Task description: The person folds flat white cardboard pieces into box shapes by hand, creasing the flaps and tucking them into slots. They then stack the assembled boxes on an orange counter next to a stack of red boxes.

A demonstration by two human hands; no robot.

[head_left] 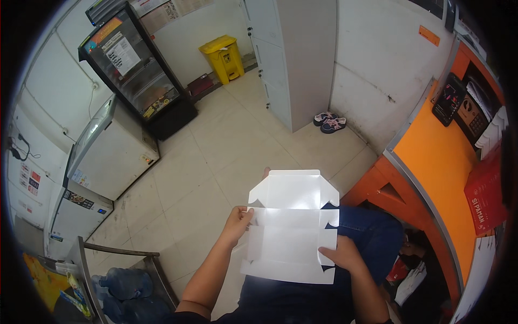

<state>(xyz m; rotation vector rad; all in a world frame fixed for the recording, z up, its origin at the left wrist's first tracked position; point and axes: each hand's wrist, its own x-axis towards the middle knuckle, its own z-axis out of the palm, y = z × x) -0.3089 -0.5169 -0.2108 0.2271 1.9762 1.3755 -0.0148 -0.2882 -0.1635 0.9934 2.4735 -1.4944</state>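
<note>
A flat white die-cut cardboard box blank is held over my lap, unfolded, with tabs and notches along its edges. My left hand pinches its left edge near the middle fold. My right hand grips its lower right side, thumb on the top face. The far flap points away from me toward the tiled floor. My blue-jeaned legs sit beneath the blank.
An orange counter curves along my right with a card terminal and a red box. At left stand a chest freezer and glass-door fridge. A yellow bin, shoes and water jugs sit on the floor.
</note>
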